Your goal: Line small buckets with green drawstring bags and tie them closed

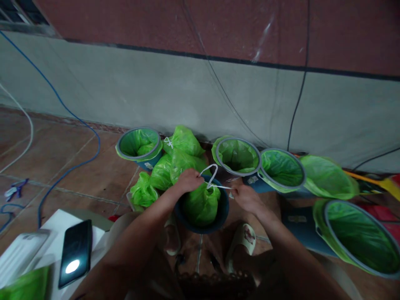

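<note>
A bulging green garbage bag (201, 206), its neck gathered, sits inside a dark blue bin (222, 214) on the floor between my feet. From its neck runs a white drawstring (220, 186). My left hand (189, 180) pinches one end, which bends up in a loop. On the other side, my right hand (246, 197) grips the other end, pulled out straight to the right. Beside my left hand lie several filled green bags (184, 161); the rear one has a white string tied in a bow.
A green-lined bin (137, 158) stands at the left by the wall. To the right are several more lined bins (283, 170), one lying tilted (308, 225). A phone (76, 250) rests on a white box at lower left. A blue cable (67, 106) crosses the tiles.
</note>
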A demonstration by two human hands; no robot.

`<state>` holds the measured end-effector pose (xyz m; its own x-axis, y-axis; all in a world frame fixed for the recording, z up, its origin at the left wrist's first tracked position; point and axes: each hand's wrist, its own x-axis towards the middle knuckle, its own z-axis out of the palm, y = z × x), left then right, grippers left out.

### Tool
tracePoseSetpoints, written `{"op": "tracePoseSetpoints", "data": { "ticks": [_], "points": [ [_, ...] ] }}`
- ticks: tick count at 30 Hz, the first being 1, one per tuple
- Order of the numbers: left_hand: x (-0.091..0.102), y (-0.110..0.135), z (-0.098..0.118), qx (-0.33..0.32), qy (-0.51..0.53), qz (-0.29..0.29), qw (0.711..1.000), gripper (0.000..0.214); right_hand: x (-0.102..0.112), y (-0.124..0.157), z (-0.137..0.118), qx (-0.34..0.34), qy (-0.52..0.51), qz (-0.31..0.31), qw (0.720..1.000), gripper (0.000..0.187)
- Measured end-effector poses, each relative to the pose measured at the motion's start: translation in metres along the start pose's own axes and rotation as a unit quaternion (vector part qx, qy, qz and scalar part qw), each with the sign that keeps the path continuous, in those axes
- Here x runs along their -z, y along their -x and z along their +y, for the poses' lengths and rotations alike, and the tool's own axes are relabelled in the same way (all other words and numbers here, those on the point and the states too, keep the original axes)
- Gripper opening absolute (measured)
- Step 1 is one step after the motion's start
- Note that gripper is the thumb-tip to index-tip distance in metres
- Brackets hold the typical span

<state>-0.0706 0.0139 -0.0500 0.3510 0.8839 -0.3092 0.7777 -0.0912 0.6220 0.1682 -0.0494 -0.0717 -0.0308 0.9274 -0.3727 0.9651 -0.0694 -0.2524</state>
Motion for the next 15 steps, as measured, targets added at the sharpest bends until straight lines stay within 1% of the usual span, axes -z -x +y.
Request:
{"op": "tracePoseSetpoints", "data": {
  "ticks": [2, 3, 5, 8, 10, 12, 15],
  "points": [
    [0.0, -0.001, 0.003, 0.019, 0.09, -0.012, 0.996, 0.029, 0.002, 0.0, -0.002, 0.016, -0.002, -0.011, 1.0, 0.029],
    [-0.001, -0.001, 0.006, 0.015, 0.14, -0.019, 0.99, 0.03, 0.003, 0.0, -0.004, 0.018, -0.003, -0.01, 1.0, 0.029],
    [-0.004, 0.0, 0.013, -0.019, 0.245, -0.04, 0.969, 0.034, 0.004, -0.001, -0.006, 0.017, -0.006, -0.007, 1.0, 0.03],
    [-0.006, 0.004, 0.024, -0.083, 0.389, -0.099, 0.912, 0.038, 0.004, -0.001, -0.007, 0.022, -0.025, -0.013, 0.999, 0.029],
    [-0.003, 0.007, 0.03, -0.095, 0.47, -0.12, 0.869, 0.038, 0.003, -0.001, -0.007, 0.028, -0.034, -0.019, 0.999, 0.028],
    [0.004, 0.009, 0.033, -0.097, 0.536, -0.105, 0.832, 0.037, 0.001, -0.001, -0.006, 0.033, -0.035, -0.023, 0.999, 0.029],
    [0.022, 0.01, 0.032, -0.117, 0.606, -0.045, 0.785, 0.031, -0.004, -0.001, 0.0, 0.029, -0.04, -0.024, 0.998, 0.03]
  ]
}}
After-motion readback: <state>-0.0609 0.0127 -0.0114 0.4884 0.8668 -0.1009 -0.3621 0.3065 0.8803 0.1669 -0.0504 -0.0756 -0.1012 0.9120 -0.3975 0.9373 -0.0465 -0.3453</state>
